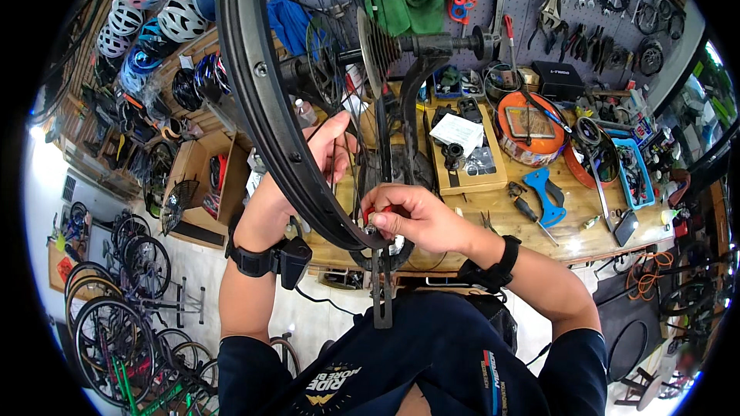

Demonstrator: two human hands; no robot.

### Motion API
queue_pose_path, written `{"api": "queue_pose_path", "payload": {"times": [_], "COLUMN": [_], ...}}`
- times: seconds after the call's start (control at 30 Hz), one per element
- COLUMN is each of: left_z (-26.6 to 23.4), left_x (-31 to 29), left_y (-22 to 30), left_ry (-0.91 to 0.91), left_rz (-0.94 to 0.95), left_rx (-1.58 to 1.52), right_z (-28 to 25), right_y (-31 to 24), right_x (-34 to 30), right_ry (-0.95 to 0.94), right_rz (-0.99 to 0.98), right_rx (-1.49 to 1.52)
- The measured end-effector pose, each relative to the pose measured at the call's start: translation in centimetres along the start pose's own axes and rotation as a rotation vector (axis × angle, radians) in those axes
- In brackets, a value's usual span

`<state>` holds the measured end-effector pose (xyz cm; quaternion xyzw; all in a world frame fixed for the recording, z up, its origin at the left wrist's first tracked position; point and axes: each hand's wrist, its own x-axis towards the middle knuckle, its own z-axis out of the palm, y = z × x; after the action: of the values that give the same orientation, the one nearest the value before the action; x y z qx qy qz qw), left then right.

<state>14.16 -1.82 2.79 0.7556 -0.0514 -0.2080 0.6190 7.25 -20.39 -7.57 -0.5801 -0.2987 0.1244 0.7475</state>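
A black bicycle wheel rim (pixel 271 81) stands upright in a truing stand (pixel 422 85), its cassette (pixel 378 54) and spokes on the far side of the rim. My left hand (pixel 333 150) reaches past the rim among the spokes, fingers curled around a thin black spoke; the rim hides part of my wrist. At the low, near part of the rim, my right hand (pixel 416 217) pinches a small red spoke wrench (pixel 369 216) against the rim's inner side. My fingers cover most of that tool. Below it, a slotted metal arm (pixel 382 300) of the stand points toward me.
On the wooden bench (pixel 493 216) lie a cardboard tray of parts (pixel 470 173), a blue tool (pixel 546 196), a screwdriver (pixel 536 219), an orange round tin (pixel 532 146) and a blue basket (pixel 634 173). Tools hang on the pegboard (pixel 532 0). Helmets (pixel 183 19) and bicycles (pixel 116 339) are at left.
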Motion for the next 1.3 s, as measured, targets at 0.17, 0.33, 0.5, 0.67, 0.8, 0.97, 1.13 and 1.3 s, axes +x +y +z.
{"api": "queue_pose_path", "payload": {"times": [0.17, 0.33, 0.5, 0.67, 0.8, 0.97, 1.13, 1.3], "left_z": [0.2, 0.0, 0.2, 0.1, 0.5, -0.7, -0.6, -0.4], "left_x": [-0.5, -0.1, 0.1, 0.3, 0.2, 2.2, 5.0, 5.3], "left_y": [-0.1, -1.0, -1.5, -1.5, -2.3, -6.1, -9.7, -10.0], "left_ry": [-0.014, -0.048, -0.073, -0.049, -0.064, -0.210, -0.254, -0.271], "left_rz": [0.014, 0.046, 0.072, 0.047, 0.127, 0.135, 0.213, 0.255], "left_rx": [0.091, 0.022, 0.042, 0.090, 0.087, 0.215, 0.171, 0.149], "right_z": [0.6, 1.4, 1.6, 2.4, 0.2, -3.3, -3.9, -4.2], "right_y": [0.5, 1.0, 0.0, 1.7, -0.1, -4.4, -3.6, -1.0], "right_x": [-0.2, -1.1, -1.1, -3.3, -5.4, -3.5, -1.2, 1.0], "right_ry": [0.036, 0.154, 0.261, 0.555, 0.639, 0.489, 0.247, 0.027], "right_rz": [0.014, 0.114, 0.261, 0.068, 0.090, 0.142, 0.363, 0.473], "right_rx": [0.081, 0.206, 0.034, -0.320, -0.452, -0.540, -0.441, -0.332]}}
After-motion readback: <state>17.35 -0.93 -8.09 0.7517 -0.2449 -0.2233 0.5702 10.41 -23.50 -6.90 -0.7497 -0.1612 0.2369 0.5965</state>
